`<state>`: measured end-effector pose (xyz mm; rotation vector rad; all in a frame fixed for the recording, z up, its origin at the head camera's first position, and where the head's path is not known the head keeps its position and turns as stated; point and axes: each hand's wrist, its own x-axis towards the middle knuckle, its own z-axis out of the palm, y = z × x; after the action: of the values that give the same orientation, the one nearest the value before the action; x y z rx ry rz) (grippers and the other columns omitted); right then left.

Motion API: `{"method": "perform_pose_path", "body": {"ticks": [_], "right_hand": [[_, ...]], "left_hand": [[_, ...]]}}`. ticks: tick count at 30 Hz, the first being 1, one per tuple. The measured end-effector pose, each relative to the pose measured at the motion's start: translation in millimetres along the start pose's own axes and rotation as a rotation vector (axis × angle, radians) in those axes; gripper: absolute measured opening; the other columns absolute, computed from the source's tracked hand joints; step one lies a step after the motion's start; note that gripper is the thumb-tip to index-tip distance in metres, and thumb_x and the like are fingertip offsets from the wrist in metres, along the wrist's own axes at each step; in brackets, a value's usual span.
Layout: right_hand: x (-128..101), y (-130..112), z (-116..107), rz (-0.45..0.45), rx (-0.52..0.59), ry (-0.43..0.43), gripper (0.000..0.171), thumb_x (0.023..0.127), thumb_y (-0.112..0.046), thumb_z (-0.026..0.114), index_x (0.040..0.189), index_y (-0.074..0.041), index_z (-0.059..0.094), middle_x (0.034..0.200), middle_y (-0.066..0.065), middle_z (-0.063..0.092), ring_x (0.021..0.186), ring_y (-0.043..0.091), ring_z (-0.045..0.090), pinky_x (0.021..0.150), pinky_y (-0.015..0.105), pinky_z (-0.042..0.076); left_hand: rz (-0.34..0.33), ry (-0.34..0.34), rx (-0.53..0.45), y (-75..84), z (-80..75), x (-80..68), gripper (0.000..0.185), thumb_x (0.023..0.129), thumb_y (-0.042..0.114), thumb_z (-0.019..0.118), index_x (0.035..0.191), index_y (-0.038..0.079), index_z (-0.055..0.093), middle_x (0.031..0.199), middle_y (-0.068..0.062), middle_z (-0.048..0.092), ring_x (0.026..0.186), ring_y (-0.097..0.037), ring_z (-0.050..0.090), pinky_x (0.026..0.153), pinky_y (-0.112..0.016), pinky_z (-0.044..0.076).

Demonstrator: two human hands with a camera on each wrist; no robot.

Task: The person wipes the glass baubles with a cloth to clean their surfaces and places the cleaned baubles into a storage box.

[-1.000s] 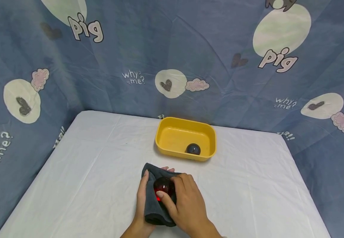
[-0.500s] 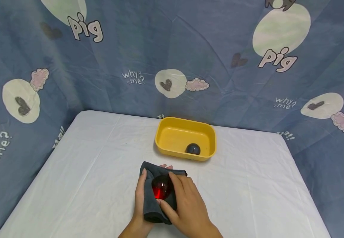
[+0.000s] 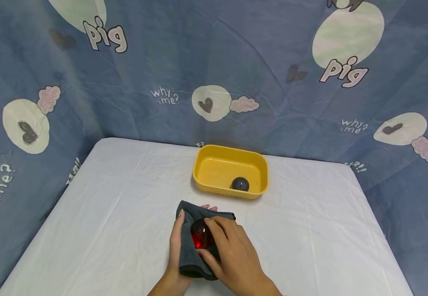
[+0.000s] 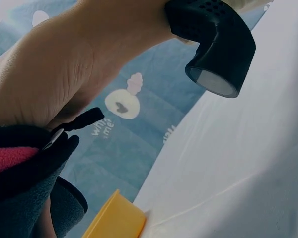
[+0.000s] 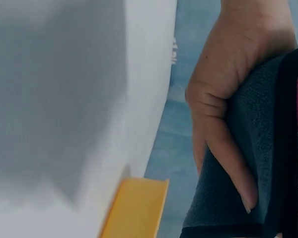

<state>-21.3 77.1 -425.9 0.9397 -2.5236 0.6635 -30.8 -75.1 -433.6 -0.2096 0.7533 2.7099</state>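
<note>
left hand (image 3: pixel 176 242) cups cloth (image 3: pixel 189 257) under red ball (image 3: pixel 200 237) | right hand (image 3: pixel 232 257) fingers curl on ball, seemingly steadying it | near table (image 3: pixel 107 230) front edge

This is looking like a makeshift recording corner set up indoors rather than a lived-in room. A blue cartoon bedsheet (image 3: pixel 236 61), printed with "pig", "why me?", hearts and pink clouds, is hanging as a backdrop and wrapping around behind and to both sides of the table (image 3: pixel 107 205), hiding the room itself. A plain white cloth is covering the table, and a yellow plastic tub (image 3: pixel 230 172) is sitting on it.
</note>
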Motion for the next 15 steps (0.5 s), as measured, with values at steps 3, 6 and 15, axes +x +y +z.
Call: {"method": "perform_pose_path", "body": {"ticks": [3,6,15], "right_hand": [[1.2,1.1,0.9,-0.03,-0.012,0.046,0.062,0.096,-0.041,0.077,0.142,-0.005,0.057,0.13,0.009,0.061,0.116,0.023,0.059,0.096,0.041,0.053],[1.6,1.0,2.6,-0.026,-0.001,0.07,0.06,0.095,-0.041,0.078,0.138,-0.003,0.059,0.126,0.008,0.062,0.114,0.022,0.059,0.095,0.04,0.053],[1.9,3.7,7.9,0.024,0.017,0.115,0.056,0.096,-0.049,0.074,0.126,-0.002,0.065,0.11,0.003,0.065,0.101,0.018,0.061,0.09,0.037,0.054]], "left_hand": [[-0.004,0.012,0.013,0.0,0.6,-0.2,0.068,0.109,0.063,0.024,0.153,0.011,0.029,0.149,-0.002,0.049,0.139,-0.019,0.044,0.117,-0.036,0.037],[-0.008,0.018,0.026,-0.3,0.4,-0.5,0.068,0.109,0.062,0.024,0.153,0.011,0.028,0.148,-0.002,0.049,0.139,-0.019,0.045,0.117,-0.036,0.037],[-0.008,0.027,0.056,-1.6,-1.2,-2.1,0.067,0.11,0.062,0.024,0.151,0.01,0.029,0.147,-0.003,0.05,0.137,-0.018,0.048,0.116,-0.037,0.039]]}}
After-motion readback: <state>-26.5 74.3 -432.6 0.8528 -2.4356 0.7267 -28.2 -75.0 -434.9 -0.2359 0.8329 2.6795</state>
